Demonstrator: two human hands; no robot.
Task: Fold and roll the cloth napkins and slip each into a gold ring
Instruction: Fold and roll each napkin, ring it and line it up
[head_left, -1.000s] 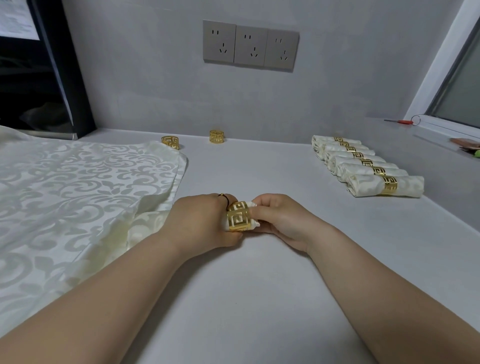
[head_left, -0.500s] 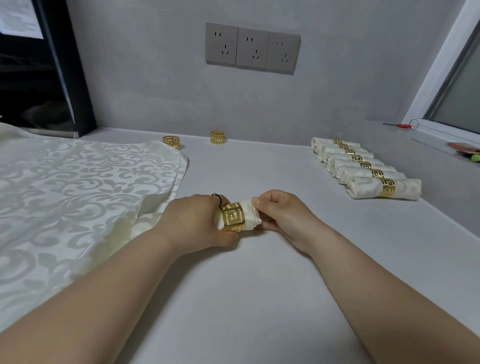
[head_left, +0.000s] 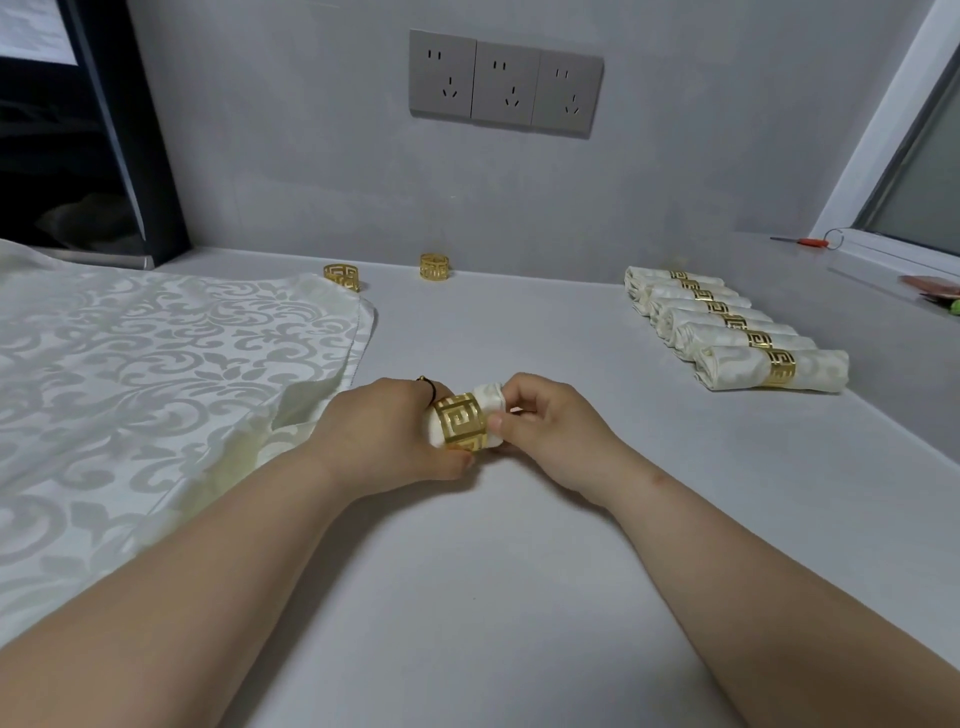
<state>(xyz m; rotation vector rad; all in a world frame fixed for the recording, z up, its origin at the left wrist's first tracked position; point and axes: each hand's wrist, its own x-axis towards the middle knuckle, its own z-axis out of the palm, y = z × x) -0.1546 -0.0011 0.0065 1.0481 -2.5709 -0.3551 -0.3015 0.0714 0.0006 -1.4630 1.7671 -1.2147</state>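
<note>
Near the middle of the counter (head_left: 519, 545), both hands meet on a rolled napkin (head_left: 492, 401) with a gold ring (head_left: 461, 422) around it. The left hand (head_left: 387, 434) is closed around the roll's left part and hides most of it; its fingertips sit against the ring's left edge. The right hand (head_left: 550, 426) pinches the roll's short free end, thumb just beside the ring's right edge. The ring sits close to that end, well short of the middle, so the slipping-on looks unfinished.

The cloth looks light, soft and smooth-woven, likely a bit slippery; a roll like this will probably loosen wherever it is not squeezed, so it wants holding tight just behind the ring, with the free end pulled through. The ring looks like thin pierced metal, stiff and light, best pushed by its rims rather than its open fretwork, which could snag threads.

At the right, six finished rolls (head_left: 727, 325) lie side by side, touching, each banded at its middle. Two spare rings (head_left: 342, 276) (head_left: 435, 267) stand near the wall, well apart from the hands. Flat napkins (head_left: 156, 364) with a scroll pattern lie stacked at the left, one corner rumpled beside the left wrist.

No brand, label or readable writing shows on cloth or rings; the sockets (head_left: 505, 83) on the wall are unmarked as far as can be seen.
</note>
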